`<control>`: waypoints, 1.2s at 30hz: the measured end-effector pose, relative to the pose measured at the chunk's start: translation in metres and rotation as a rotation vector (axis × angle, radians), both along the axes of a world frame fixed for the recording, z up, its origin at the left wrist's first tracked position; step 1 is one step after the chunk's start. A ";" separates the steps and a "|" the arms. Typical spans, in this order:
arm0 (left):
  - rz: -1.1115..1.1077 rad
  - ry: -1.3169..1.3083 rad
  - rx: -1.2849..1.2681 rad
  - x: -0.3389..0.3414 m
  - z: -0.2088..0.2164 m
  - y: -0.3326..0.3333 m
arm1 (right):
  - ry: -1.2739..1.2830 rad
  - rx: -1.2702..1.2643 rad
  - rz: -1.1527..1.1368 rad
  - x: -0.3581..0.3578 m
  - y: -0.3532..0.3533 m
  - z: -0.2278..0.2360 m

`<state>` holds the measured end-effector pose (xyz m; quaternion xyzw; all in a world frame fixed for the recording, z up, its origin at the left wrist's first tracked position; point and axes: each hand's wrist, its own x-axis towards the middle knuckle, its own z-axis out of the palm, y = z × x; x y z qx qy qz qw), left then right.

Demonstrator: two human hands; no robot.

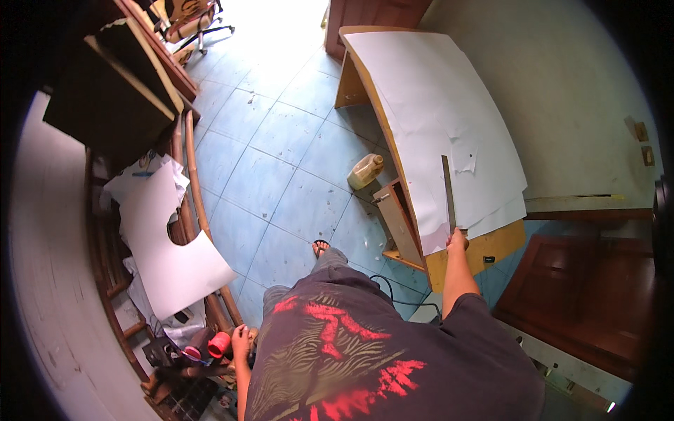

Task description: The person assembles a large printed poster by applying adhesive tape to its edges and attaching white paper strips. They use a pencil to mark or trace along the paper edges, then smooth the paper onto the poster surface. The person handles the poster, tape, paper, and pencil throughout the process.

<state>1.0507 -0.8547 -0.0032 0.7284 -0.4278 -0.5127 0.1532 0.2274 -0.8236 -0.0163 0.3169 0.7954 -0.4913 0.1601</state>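
My right hand (457, 241) is closed around the near end of a long, narrow, dark metal blade (449, 188). The blade lies along the large white sheets (414, 105) that cover a wooden table; its handle is mostly hidden by my fingers. Down at the lower left, my left hand (241, 342) hangs with its fingers curled. Whatever it may hold is too small to make out. Close beside it is a red cylinder-shaped container (219, 344), among clutter by the bamboo bench.
A cut white sheet (158, 245) with a rounded notch rests on the bamboo bench (191, 165). On the blue tiled floor, a plastic jug (366, 172) stands beside the table. A black cable (414, 303) runs near my legs. A small black object (489, 259) sits at the table's near edge (505, 242).
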 end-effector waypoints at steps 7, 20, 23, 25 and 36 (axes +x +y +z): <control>-0.150 0.098 -0.018 -0.051 -0.005 -0.082 | 0.013 0.624 0.419 -0.044 0.008 -0.019; 0.236 -0.071 0.138 0.054 -0.040 -0.211 | 0.721 0.370 1.450 0.130 -0.280 0.029; 0.300 -0.047 0.086 0.088 -0.054 -0.228 | 0.560 0.111 1.664 0.225 -0.387 0.043; 0.401 0.010 0.061 0.098 -0.038 -0.256 | 0.499 0.106 1.814 0.273 -0.435 0.052; 1.091 0.160 -0.032 0.124 -0.076 -0.182 | 0.519 0.237 2.580 0.506 -0.704 0.046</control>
